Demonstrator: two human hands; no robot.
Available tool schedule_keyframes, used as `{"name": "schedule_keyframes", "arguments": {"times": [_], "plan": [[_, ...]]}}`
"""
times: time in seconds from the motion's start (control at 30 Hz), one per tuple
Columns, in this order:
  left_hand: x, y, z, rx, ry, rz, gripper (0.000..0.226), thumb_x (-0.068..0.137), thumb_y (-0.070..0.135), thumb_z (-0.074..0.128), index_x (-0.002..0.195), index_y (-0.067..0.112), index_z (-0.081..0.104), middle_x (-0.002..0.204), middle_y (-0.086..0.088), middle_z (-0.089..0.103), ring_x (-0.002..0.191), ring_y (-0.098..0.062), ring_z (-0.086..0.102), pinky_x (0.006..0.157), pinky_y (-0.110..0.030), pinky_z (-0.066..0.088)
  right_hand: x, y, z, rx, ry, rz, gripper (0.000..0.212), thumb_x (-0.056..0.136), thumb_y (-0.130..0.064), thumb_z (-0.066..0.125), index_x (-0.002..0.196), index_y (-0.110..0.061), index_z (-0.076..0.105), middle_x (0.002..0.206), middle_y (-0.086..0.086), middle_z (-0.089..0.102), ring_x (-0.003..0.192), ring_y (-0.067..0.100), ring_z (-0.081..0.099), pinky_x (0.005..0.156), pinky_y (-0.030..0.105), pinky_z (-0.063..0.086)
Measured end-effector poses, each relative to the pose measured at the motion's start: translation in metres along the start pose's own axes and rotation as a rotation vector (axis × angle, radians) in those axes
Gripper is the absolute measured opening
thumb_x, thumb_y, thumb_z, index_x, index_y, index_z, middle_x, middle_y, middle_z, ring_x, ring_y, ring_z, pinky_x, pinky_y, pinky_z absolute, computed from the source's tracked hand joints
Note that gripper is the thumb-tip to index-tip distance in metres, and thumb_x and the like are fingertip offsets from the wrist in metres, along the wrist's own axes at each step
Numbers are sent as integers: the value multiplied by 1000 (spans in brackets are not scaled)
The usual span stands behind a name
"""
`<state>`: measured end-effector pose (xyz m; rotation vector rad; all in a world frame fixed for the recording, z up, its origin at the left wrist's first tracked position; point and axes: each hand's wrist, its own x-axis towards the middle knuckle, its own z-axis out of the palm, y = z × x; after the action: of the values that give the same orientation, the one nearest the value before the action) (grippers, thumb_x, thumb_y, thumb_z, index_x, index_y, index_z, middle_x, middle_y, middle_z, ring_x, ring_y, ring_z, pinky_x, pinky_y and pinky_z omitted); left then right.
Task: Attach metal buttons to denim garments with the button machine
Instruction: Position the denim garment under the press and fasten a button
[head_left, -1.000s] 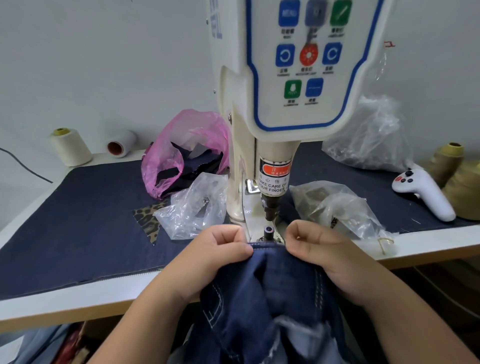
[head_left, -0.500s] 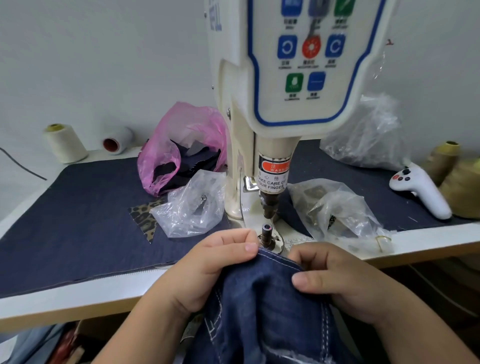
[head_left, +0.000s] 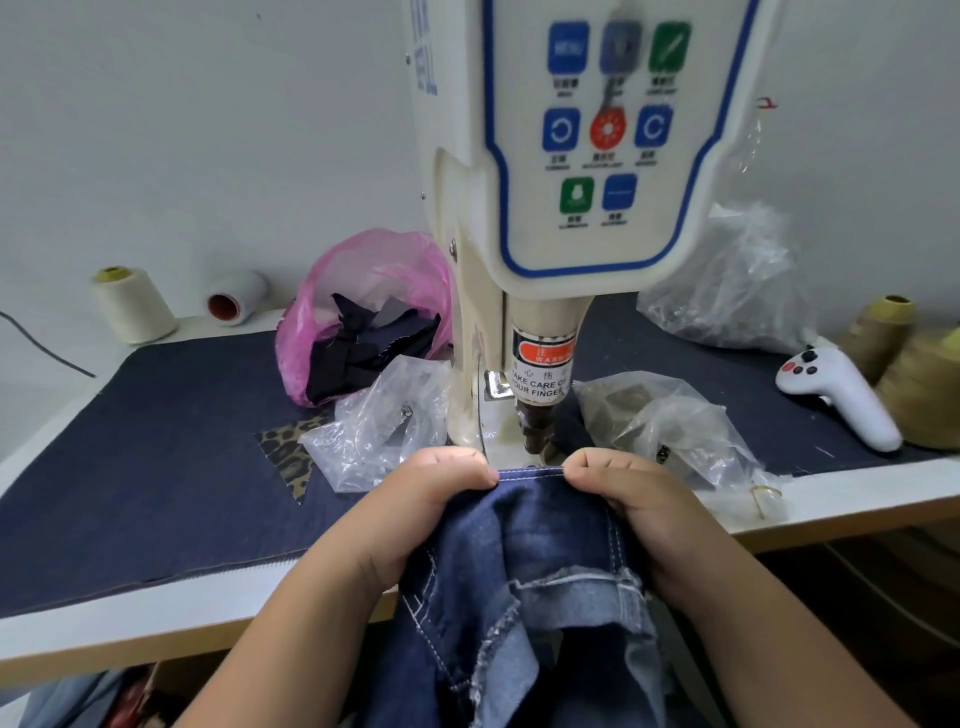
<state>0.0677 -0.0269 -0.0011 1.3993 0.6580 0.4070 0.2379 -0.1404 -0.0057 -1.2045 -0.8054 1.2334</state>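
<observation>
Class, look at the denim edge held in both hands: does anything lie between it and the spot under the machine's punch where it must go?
Nothing visible does. The left hand and right hand pinch the denim edge just in front of the punch. The clear bags lie off to either side.

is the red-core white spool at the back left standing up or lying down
Lying down. The white spool rests on its side with its red core end facing the camera, while the cream cone beside it stands upright.

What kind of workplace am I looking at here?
Most likely a garment workshop station: a button machine with a finger-warning label, thread cones by the wall, and denim held at its press by both hands.
</observation>
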Motion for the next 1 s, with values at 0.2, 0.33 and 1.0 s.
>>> {"name": "schedule_keyframes", "arguments": {"times": [0.2,0.33,1.0], "plan": [[10,-4,-2,59,16,14,26,67,29,66,56,22,44,57,3,38,52,-12,36,48,-24,32,8,-1,-7,-99,64,-44,12,73,-23,64,69,-12,63,66,7,51,60,13,48,55,26,38],[11,-11,-4,-14,5,16,26,59,33,69,57,21,47,60,-1,38,53,-13,36,50,-25,30,13,3,-8,-37,14,-4,10,74,-16,64,69,-8,61,64,8,49,58,14,47,53,25,39],[4,-15,-1,-103,-24,17,19,65,29,68,60,20,52,61,-1,44,52,-13,40,50,-26,32,12,7,-9,63,-12,-15,11,75,-14,60,69,-5,59,61,7,51,53,11,51,49,19,44]]}}
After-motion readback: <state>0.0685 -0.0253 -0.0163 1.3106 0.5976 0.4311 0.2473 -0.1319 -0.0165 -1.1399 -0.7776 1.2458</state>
